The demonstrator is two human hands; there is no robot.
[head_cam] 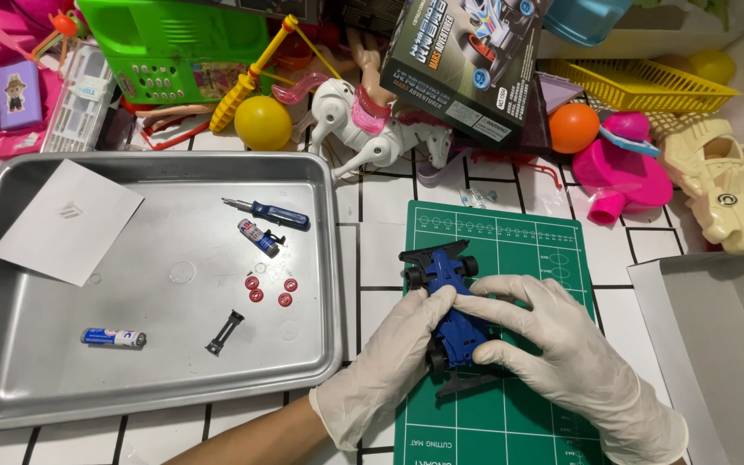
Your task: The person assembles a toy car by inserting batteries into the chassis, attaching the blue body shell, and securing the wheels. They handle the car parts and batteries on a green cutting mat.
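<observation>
A small blue toy race car (445,297) with black wheels lies on a green cutting mat (553,258). My left hand (389,362), in a white glove, grips the car's left side near its rear wheel. My right hand (553,349), also gloved, rests over the car's right side with fingers across its body. Both hands hold the car down on the mat. A loose black part pokes out from under the car at the rear.
A metal tray (10,379) at left holds a screwdriver (269,211), two batteries (114,337) (257,235), several red rings (270,289), a black clip (225,333) and a white paper (66,220). Toys, balls, baskets and the car's box (467,60) crowd the back. A grey tray (716,344) sits at right.
</observation>
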